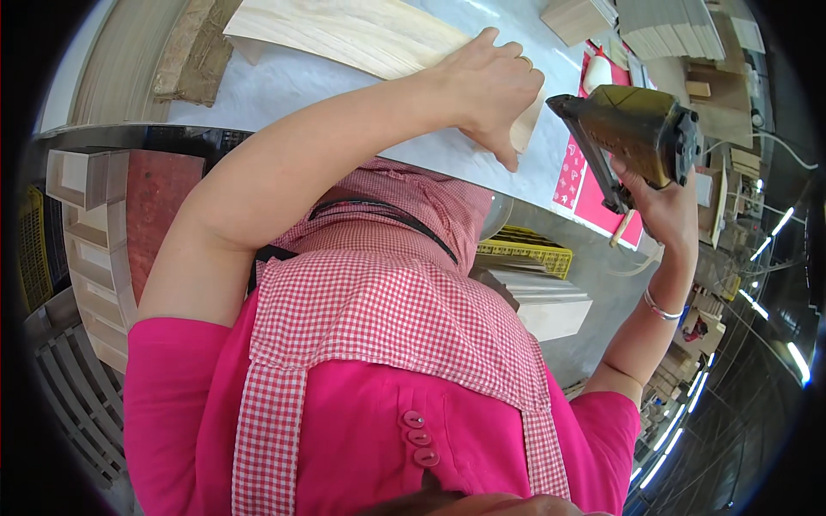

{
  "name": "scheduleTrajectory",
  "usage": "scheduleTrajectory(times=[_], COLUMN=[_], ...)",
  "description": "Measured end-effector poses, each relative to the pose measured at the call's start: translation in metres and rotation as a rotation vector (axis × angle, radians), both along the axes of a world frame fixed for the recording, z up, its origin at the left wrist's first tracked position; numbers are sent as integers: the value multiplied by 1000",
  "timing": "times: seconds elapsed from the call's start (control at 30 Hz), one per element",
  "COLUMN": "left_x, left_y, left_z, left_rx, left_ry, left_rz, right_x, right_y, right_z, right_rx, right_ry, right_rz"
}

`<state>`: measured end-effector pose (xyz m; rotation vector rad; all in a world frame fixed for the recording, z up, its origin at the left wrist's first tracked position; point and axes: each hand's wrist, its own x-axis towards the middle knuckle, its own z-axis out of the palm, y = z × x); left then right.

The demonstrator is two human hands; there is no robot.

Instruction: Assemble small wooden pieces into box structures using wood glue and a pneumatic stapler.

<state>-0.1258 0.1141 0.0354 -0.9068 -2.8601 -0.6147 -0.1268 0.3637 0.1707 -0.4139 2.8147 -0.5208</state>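
Note:
A long pale wooden piece (344, 34), which looks like a board or shallow box, lies on the light table (275, 82). My left hand (495, 95) grips its right end, with the thumb on the near side and the fingers bent over it. Raised to the right of that end is a pneumatic nail gun (632, 120), dark with an olive-brown top. My right hand (661, 202) is wrapped round its handle, and the gun's nose points left toward the wood without touching it. The far fingers of my right hand are hidden behind the tool.
Stacked wooden panels (671, 30) stand at the far right. A pink patterned sheet (594, 193) with a white bottle (596, 73) covers the table's right end. Boards and a brown block (196, 52) are at the left. Below are a yellow crate (529, 249) and wooden boxes (95, 258).

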Motion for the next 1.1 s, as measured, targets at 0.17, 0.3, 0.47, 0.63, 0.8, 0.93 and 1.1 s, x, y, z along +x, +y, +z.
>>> scheduleTrajectory(times=[0.17,0.3,0.47,0.63,0.8,0.93,1.1], left_x=[1,0,0,1,0,-2,-3], left_y=[0,0,1,1,2,0,-13], left_z=[0,-1,1,0,0,6,-10], left_rx=[1,4,-6,-13,-26,-46,237], left_ry=[-2,-8,-31,-20,-29,-63,190], left_rz=[1,5,2,8,-5,-29,-49], right_x=[-9,-13,-19,-26,-30,-24,-19], right_y=[-9,-13,-9,-4,-7,-7,55], right_z=[-3,-2,-4,-4,0,-4,-32], right_rx=[-71,-84,-102,-69,-57,-70,-227], right_ry=[40,25,7,-36,-75,-92,103], right_rz=[83,117,127,111,115,-25,-160])
